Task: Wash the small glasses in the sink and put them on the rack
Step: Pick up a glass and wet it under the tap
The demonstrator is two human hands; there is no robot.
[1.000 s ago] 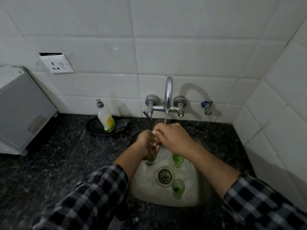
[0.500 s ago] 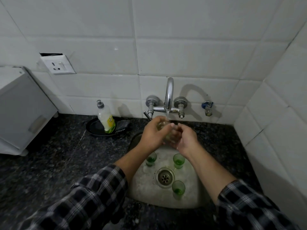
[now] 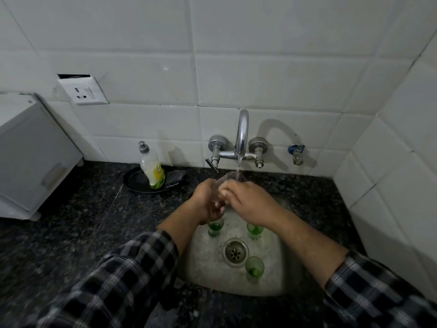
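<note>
Seen from above, a person in plaid sleeves works at a small steel sink set in a dark speckled counter. Both hands meet under the chrome tap, where a thin stream of water falls into a small clear glass. The left hand has its fingers curled round the glass from the left. The right hand grips it from the right, with its fingers bent over the side. The glass is held above the back of the basin, its mouth up toward the spout.

Three more small glasses stand upright on the sink floor around the drain. The left green glass is just below the left wrist, the right green glass is below the right hand, and the near green glass is just right of the drain.

On the counter left of the tap, a dish soap bottle stands on a black dish. A white wall socket and a white appliance are further left.
</note>
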